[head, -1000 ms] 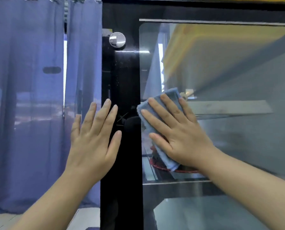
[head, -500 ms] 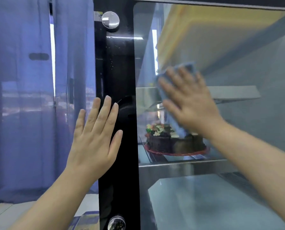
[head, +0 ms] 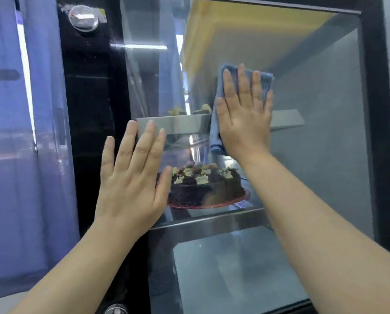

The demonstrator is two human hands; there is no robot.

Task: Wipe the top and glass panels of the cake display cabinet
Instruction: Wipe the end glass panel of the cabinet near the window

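A glass panel of a cake display cabinet fills the centre and right of the frame. The right hand, fingers straight and spread, presses a blue cloth flat against the glass, right of centre in the upper half. The left hand, fingers straight and close together, lies flat where the panel meets the black frame strip, lower left of centre. Behind the glass, between the hands, a chocolate cake sits on a shelf. A round silver knob is at upper left; a blue curtain hangs at far left.
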